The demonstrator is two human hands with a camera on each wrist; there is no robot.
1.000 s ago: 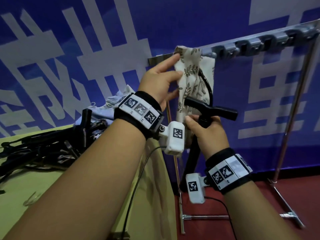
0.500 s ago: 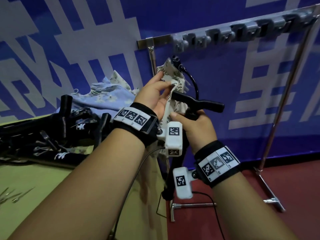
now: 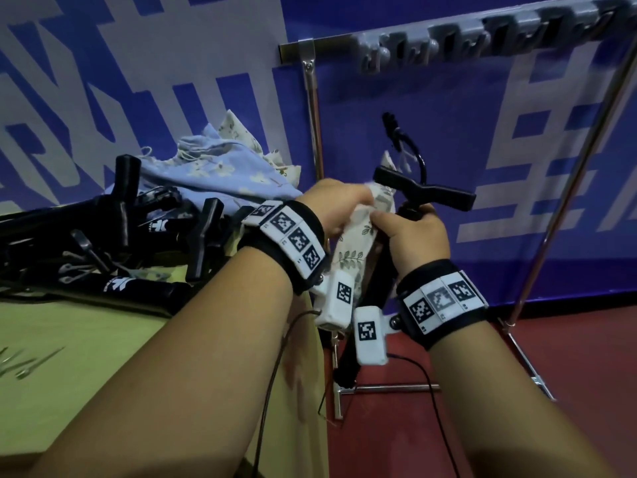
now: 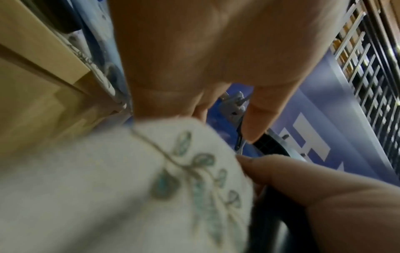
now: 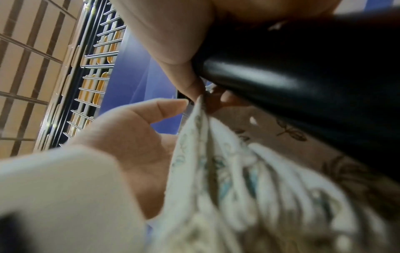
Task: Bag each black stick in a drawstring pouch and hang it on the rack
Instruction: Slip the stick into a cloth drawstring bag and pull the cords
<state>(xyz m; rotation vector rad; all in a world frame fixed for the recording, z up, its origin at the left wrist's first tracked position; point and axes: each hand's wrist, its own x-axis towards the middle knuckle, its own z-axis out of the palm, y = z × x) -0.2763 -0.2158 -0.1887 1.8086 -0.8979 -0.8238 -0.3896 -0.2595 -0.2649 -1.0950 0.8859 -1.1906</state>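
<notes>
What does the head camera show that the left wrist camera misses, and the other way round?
Only the head view shows the pile of black sticks and the blue pouches on the table, the whole rack with its hooks, and the stick's T-handle.

Only the left wrist view shows the leaf print close up and a metal grille beyond the blue wall.

Both show the left hand gripping the leaf pouch and the right hand beside it on the stick.
</notes>
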